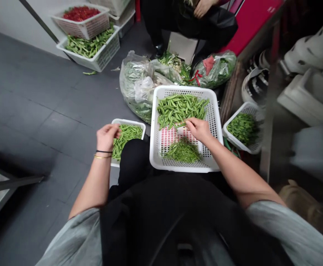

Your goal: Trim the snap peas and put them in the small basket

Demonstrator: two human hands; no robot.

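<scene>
We see red chillies (81, 13) in a basket (99, 26) toward eleven o'clock, a red panel (251, 24) toward one, leafy greens (243, 128) at three.

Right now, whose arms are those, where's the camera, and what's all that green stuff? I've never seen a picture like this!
There's no robot here: the arms belong to a person with bare hands. The one picture comes from a camera worn on that person's head, looking forward and down.

In front of them is a big white basket. Green pea pods lie in its far part, and a heap of thin, stringy green bits lies in its near part.

The right hand pinches one green pod. The left hand is by a smaller white basket of pods; I can't tell whether it holds anything.

Across from them is another person's hand.
</scene>
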